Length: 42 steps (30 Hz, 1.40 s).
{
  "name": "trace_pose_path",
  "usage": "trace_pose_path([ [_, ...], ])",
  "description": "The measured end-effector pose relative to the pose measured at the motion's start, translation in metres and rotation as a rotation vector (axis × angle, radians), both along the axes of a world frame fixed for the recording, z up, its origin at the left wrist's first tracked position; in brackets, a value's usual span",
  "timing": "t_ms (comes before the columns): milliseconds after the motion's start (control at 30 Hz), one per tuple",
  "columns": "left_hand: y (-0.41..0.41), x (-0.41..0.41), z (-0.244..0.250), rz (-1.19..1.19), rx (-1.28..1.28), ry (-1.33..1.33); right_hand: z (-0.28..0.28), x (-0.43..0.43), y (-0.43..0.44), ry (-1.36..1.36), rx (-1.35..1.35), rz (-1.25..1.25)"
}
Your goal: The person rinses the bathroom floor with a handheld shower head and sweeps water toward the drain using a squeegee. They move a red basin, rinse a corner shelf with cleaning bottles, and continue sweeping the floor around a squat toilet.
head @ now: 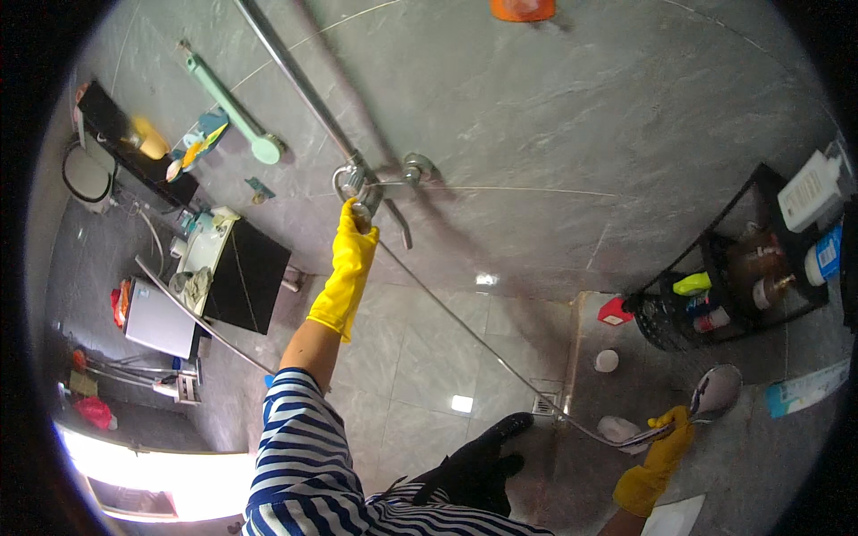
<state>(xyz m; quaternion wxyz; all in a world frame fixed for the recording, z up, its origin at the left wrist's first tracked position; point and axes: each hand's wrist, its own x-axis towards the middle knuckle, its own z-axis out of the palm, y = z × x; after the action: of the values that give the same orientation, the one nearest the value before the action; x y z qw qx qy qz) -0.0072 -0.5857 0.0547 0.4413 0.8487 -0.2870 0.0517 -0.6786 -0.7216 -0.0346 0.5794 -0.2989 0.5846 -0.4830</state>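
Observation:
My left hand (352,258), in a yellow rubber glove, grips the end of the chrome shower mixer (362,194) on the grey tiled wall. At the lower right, my right hand (667,445), also in a yellow rubber glove, is closed around the handle of a hand-held shower head (717,394). A metal shower hose (462,323) runs slanting between the mixer's side and the shower head's handle. Just left of my right hand, a whitish object (620,427) lies partly behind the hose; what it is I cannot tell.
A black corner rack (727,218) holds several bottles at right. Below it are a red container (613,311) and a small white round object (606,361). A floor drain (546,403) lies beside a raised edge (572,348). A green long-handled brush (231,110) hangs left of the riser pipe (301,84).

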Motion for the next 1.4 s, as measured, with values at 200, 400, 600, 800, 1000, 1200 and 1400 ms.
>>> trace_pose_path([
  [200,0.050,0.057,-0.063,-0.150,-0.090,0.061,0.034,0.024,0.036,0.584,-0.434,0.060],
  [400,0.036,0.043,-0.042,-0.100,0.126,-0.149,0.065,0.010,0.037,-0.062,-0.017,-0.020],
  [600,-0.002,-0.230,-0.065,-0.657,0.097,0.237,0.042,0.029,0.068,-0.076,-0.006,-0.128],
  [800,-0.029,-0.520,-0.085,-1.516,0.584,0.584,0.016,0.019,0.119,0.011,0.146,-0.298],
  [1000,0.008,-0.601,-0.118,-1.610,0.369,0.603,-0.002,-0.027,0.164,0.298,-0.002,-0.273],
  [1200,0.013,-0.627,-0.108,-1.405,0.630,1.074,0.007,-0.117,0.297,0.763,-0.106,-0.079],
  [1400,0.065,-0.698,-0.112,-1.501,0.397,1.099,-0.083,-0.249,0.563,0.916,0.381,-0.097],
])
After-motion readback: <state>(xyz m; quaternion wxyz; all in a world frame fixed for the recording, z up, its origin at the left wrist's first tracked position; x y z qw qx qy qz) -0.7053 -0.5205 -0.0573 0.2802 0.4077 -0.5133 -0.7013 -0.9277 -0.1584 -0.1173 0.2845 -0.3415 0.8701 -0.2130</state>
